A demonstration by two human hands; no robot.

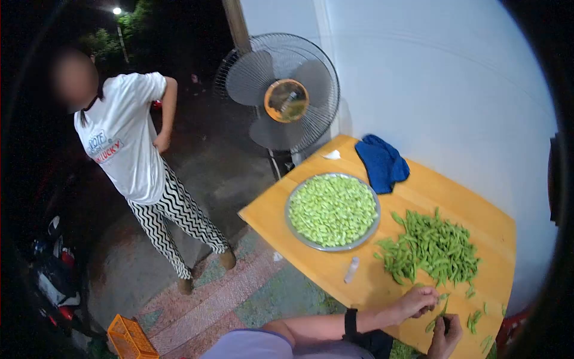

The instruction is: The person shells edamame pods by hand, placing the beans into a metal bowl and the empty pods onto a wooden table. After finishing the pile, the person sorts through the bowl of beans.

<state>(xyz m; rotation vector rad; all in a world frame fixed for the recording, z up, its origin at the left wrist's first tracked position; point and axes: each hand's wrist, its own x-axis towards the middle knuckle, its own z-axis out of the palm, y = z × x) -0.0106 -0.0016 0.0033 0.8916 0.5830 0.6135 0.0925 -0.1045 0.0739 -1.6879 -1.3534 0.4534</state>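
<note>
Lying heaped on the wooden surface point(501, 236), green bean pods point(439, 248) sit just beyond both hands, with loose pods point(473, 322) strewn nearer the edge, right of the hands. Left hand point(417, 302): fingers curled, narrow pinch, can't tell if anything's in it. Right hand point(445, 336): thumb and fingers nearly together, beside a pod; contact and grip unclear. Left of the heap, round metal tray point(287, 222) full of pale green shelled beans point(332, 209), spread almost to the rim.

Risks, my judgement: small beans could slip out of a narrow pinch and roll off the nearby edge; loose pods by the right hand could get swept down by a wrist or sleeve. Tray looks full, so a knock could spill beans over its low rim. Left forearm reaches in over the near edge, so it could brush things there.

Around: pale strip point(351, 270) lies between tray and near edge; a reach from left hand to tray could catch it. Blue cloth point(382, 164) crumpled just behind tray, wall side; white scrap point(332, 154) near the far corner. Standing fan point(287, 99) past that end, person in white T-shirt point(128, 131) well apart, orange crate point(133, 340) on the floor. Nothing tall between hands and heap.
</note>
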